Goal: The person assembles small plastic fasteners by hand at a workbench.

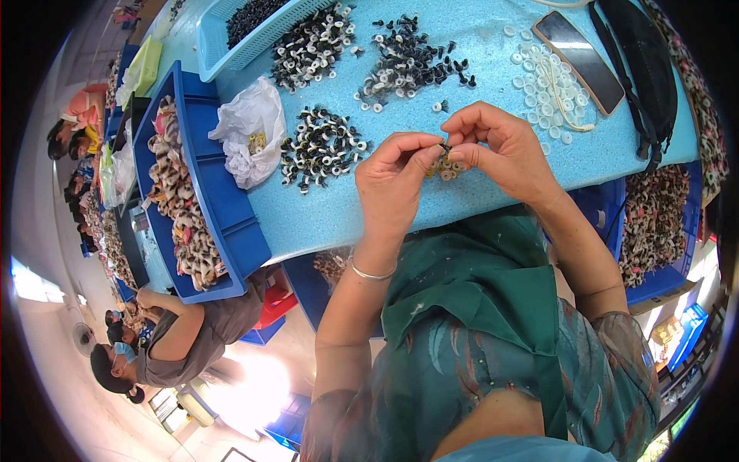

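Observation:
Close to the table's front edge, my left hand (389,173) and my right hand (502,150) meet fingertip to fingertip. Thumb and forefinger of the left are pinched on a small dark piece (444,146), mostly covered by the fingers. My right thumb and forefinger close on it from the other side. Just below the fingertips is a little cluster of yellowish rings (445,169). Left of my hands lies a pile of black-and-white bristly pieces (319,148). Beyond them is a heap of black stemmed pieces with white rings (408,61).
Translucent washers (548,92), a cord and a phone (579,61) lie at the right, beside a black bag (635,61). A crumpled white plastic bag (250,131) and a blue bin (219,181) of furry pieces stand left. Farther left sits another person (192,339).

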